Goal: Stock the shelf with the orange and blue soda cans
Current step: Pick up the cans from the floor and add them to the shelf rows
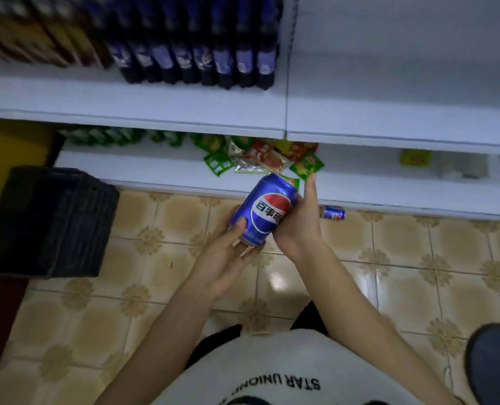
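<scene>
The left grip [228, 252] clasps the blue can [264, 211] from below, thumb on its front. The right grip [298, 223] lies flat against its side, the visible finger straight. The can hangs tilted at centre frame, below the white shelf [155, 112]. Best turn it upright and keep both sides braced before setting it down: its glossy, logo-printed skin looks slippery.

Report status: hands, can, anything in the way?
Left hand grips blue can at its lower end; right hand flat against its side. Can tilted, not yet shelved. Second can lying on floor by bottom shelf.
</scene>
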### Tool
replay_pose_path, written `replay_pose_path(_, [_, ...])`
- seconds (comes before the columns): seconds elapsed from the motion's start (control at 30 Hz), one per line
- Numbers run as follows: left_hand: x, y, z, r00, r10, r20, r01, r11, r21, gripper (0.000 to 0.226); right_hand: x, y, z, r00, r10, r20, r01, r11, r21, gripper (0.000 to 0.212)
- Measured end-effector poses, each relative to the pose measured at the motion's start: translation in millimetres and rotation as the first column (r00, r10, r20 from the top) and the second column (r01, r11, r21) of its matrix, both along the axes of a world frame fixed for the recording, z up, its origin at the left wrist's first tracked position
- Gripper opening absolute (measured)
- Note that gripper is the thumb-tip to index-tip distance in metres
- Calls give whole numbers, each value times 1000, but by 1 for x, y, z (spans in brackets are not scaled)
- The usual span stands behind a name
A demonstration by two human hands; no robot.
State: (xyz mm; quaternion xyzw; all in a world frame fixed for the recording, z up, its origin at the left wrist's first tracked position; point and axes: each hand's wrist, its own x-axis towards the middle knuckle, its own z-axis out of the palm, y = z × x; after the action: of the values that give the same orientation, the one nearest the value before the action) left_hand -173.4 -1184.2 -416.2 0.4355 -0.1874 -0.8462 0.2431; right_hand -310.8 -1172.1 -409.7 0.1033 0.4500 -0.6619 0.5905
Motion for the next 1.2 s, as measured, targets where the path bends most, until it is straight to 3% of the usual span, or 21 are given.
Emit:
replay_pose_path(0.07, [48, -16, 20, 997, 29, -76, -33, 998, -50, 83, 49, -21, 28, 999, 27, -31, -30, 995, -93, 64])
replay_pose_path(0.17, [103, -35, 44, 979, 108, -175, -124, 989, -83, 86, 106, -45, 59, 990, 75, -116, -99, 971, -218, 54])
replay_pose_path(0.23, [126, -45, 61, 946, 166, -279, -186, 982, -45, 90, 133, -58, 81, 973, 116, -201, -167, 952, -258, 44])
replay_pose_path(0.33, [141, -61, 89, 867, 230, -442, -231, 972, 51, 81, 156, -75, 112, 932, 112, -345, -224, 927, -302, 46])
replay_pose_path(0.43, [140, -83, 113, 824, 264, -502, -256, 963, 86, 70, 162, -93, 141, 883, 105, -458, -275, 906, -321, 62])
replay_pose_path(0.6, [122, -136, 153, 743, 188, -643, -204, 978, 51, 74, 148, -138, 187, 866, -19, -500, -238, 864, -444, 59])
replay_pose_path(0.8, [91, -215, 208, 720, 129, -682, -235, 970, -64, 67, 121, -208, 238, 783, -91, -615, -325, 783, -530, 57])
replay_pose_path(0.87, [82, -243, 220, 716, 112, -689, -252, 962, -105, 70, 113, -228, 252, 717, -142, -683, -352, 771, -530, 52])
replay_pose_path(1.0, [58, -283, 233, 713, 114, -692, -262, 958, -112, 66, 98, -248, 260, 497, -236, -835, -390, 799, -458, 43])
replay_pose_path(1.13, [35, -313, 239, 728, 82, -680, -231, 964, -130, 62, 88, -267, 253, 194, -244, -950, -353, 886, -300, 69])
replay_pose_path(1.2, [20, -329, 244, 743, 21, -669, -197, 962, -189, 58, 82, -287, 258, 81, -230, -970, -240, 940, -243, 75])
